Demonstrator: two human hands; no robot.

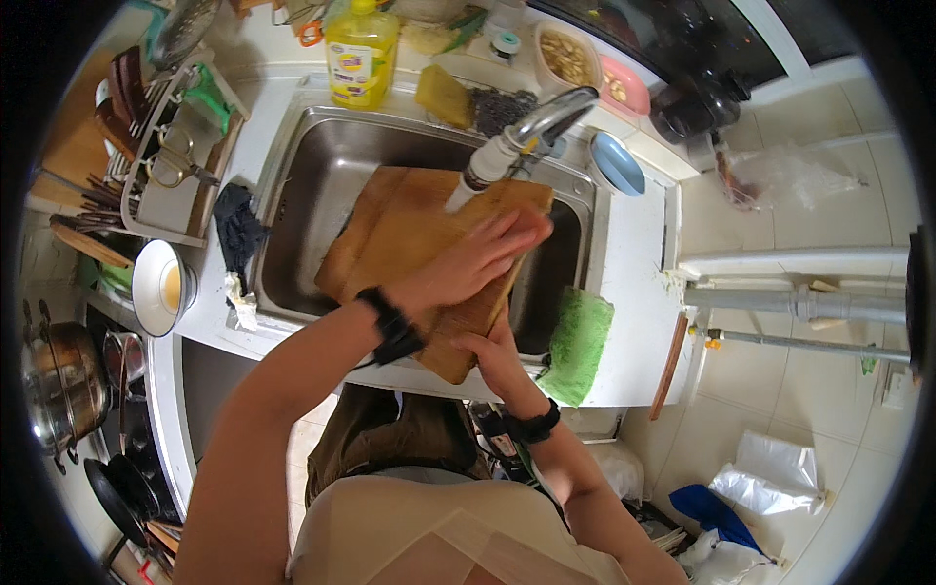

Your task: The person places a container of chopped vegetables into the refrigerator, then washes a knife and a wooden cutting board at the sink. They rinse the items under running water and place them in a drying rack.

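Note:
A wooden cutting board (409, 234) lies tilted across the stainless steel sink (322, 146), its near corner over the front rim. My left hand (482, 256) rests flat on the board's upper face with fingers stretched toward its right edge, slightly blurred. My right hand (501, 358) grips the board's near right edge, thumb on top and fingers hidden beneath. Directly above the board hangs the chrome faucet (545, 113) with a white nozzle (486, 164); whether water runs is hard to tell. Both wrists wear black bands.
Beside the sink hangs a green cloth (581, 344). Behind stand a yellow detergent bottle (362, 58), a sponge (444, 95) and a blue bowl (618, 162). To the left are a white bowl (157, 289), a black cloth (238, 227) and a knife rack (168, 168) with scissors.

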